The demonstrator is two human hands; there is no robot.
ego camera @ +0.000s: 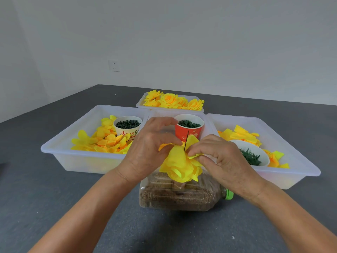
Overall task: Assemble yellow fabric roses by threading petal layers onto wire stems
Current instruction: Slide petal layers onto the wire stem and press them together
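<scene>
Above the sand-filled plastic bottle [182,196], the half-built yellow fabric rose [179,166] sat on a thin dark wire stem [186,141] — the left hand [149,147] and the right hand [220,161] each pinched its petals.

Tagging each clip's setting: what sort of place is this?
Probably a makeshift craft workstation in a plain room: translucent white plastic trays of loose yellow fabric petals on a dark grey table, a bare white wall with a socket.

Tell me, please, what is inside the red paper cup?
The red cup holds small dark green rings, heaped to near its rim. Whatever lies below that top layer is hidden by the cup wall.
</scene>
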